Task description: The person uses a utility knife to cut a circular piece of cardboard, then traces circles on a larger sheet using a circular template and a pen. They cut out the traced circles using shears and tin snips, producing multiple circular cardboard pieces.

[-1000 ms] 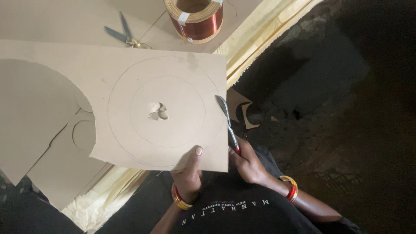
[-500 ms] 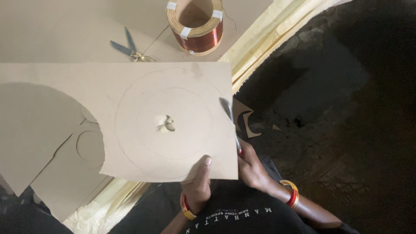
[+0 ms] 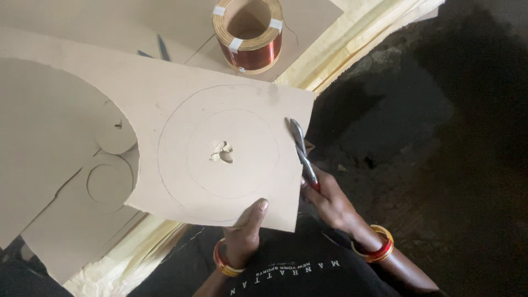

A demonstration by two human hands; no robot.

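Note:
A large tan cardboard sheet is held up in front of me, with two pencilled circles and a small torn hole at their centre. My left hand pinches the sheet's near edge, thumb on top. My right hand grips metal scissors with red handles, their blades at the sheet's right edge by the outer circle. Both wrists carry red and gold bangles.
A coil of copper wire stands on a flat board at the top. Another pair of scissors pokes out behind the sheet. Cut cardboard pieces with round outlines lie at the left. Dark ground fills the right side.
The sheet has been turned and shifted to the right in my left hand. The scissors' blades have stayed at its right edge, near the outer circle.

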